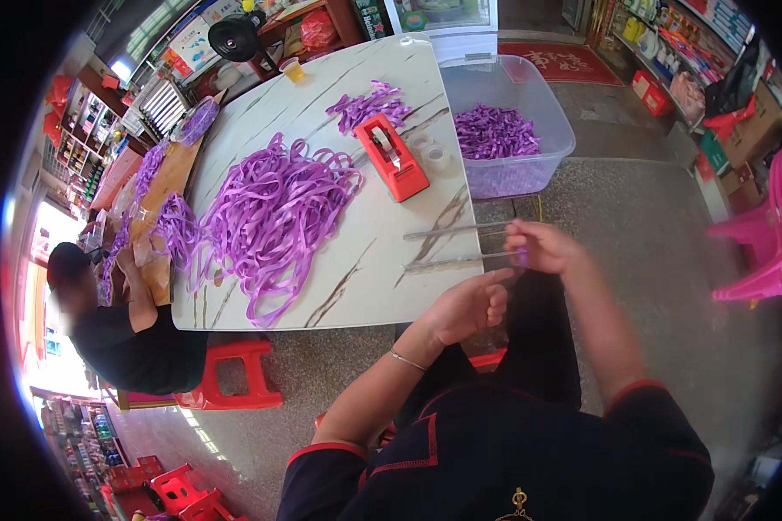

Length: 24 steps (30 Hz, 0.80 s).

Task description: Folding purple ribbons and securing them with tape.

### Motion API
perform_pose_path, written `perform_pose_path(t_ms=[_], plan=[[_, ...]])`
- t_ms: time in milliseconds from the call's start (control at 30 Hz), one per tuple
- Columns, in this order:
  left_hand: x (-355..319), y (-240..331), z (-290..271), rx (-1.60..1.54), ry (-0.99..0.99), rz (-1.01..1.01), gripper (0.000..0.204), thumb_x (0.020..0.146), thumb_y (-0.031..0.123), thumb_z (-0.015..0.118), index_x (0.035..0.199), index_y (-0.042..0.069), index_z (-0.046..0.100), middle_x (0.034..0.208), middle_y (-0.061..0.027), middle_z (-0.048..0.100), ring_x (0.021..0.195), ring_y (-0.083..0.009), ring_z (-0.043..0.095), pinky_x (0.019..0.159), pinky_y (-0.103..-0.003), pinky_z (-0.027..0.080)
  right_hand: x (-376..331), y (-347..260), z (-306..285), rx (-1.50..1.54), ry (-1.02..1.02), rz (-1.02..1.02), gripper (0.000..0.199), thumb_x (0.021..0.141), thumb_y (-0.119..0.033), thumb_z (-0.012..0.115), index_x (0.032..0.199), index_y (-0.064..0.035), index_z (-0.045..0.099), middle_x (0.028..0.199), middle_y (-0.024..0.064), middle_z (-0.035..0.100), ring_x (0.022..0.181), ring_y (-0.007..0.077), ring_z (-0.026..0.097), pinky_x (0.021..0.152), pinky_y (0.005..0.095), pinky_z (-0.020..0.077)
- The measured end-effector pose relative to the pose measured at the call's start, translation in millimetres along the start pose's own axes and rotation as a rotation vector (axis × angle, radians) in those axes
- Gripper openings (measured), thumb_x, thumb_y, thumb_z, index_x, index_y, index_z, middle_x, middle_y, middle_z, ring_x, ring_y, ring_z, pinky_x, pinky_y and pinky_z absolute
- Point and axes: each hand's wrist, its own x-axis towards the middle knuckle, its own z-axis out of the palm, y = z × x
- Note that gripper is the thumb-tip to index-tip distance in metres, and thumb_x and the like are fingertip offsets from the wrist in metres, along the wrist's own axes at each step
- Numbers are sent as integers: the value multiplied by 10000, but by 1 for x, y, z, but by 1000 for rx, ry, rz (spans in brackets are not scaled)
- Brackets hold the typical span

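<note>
Over the table's near right edge, my right hand point(543, 247) is closed in a pinch, with a small bit of purple ribbon point(521, 257) showing at its fingers. Two thin grey rods point(443, 264) lie side by side from the tabletop toward that hand. Just below and to the left is my left hand point(471, 311), its fingers curled and its index finger reaching toward the right fingertips; anything inside it is hidden. Beyond the rods stands a red tape dispenser point(393, 161). A large tangled heap of purple ribbon point(274, 213) covers the middle of the table.
A smaller ribbon pile point(369, 108) and a cup of yellow drink point(294, 69) are farther back on the marble-patterned table point(347, 286). At its right stands a clear plastic bin point(517, 174) holding purple pieces. Another person point(130, 321) sits at the left near a red stool point(235, 378).
</note>
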Motion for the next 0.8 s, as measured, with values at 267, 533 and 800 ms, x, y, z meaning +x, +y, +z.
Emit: perform_pose_path(t_ms=[267, 533, 800], plan=[[6, 12, 29, 524, 22, 283, 386, 898, 115, 484, 1260, 20, 387, 755, 24, 452, 684, -77, 443, 637, -218, 393, -87, -18, 88, -839, 307, -140, 451, 901, -274, 465, 1278, -31, 427, 714, 4, 576, 594, 50, 480, 537, 176, 363], [6, 30, 36, 767, -198, 461, 183, 872, 48, 535, 1051, 17, 520, 831, -37, 587, 748, -81, 544, 642, -205, 429, -79, -5, 118, -796, 94, -247, 480, 904, -307, 479, 1286, -26, 406, 801, 37, 607, 699, 64, 533, 648, 183, 405], [-10, 31, 13, 693, 40, 602, 101, 846, 43, 570, 942, 31, 544, 781, -30, 605, 684, -85, 570, 645, -212, 450, -68, 22, 107, -860, 195, -549, 339, 843, -131, 592, 1150, -13, 509, 880, 31, 608, 805, 78, 571, 713, 208, 450]])
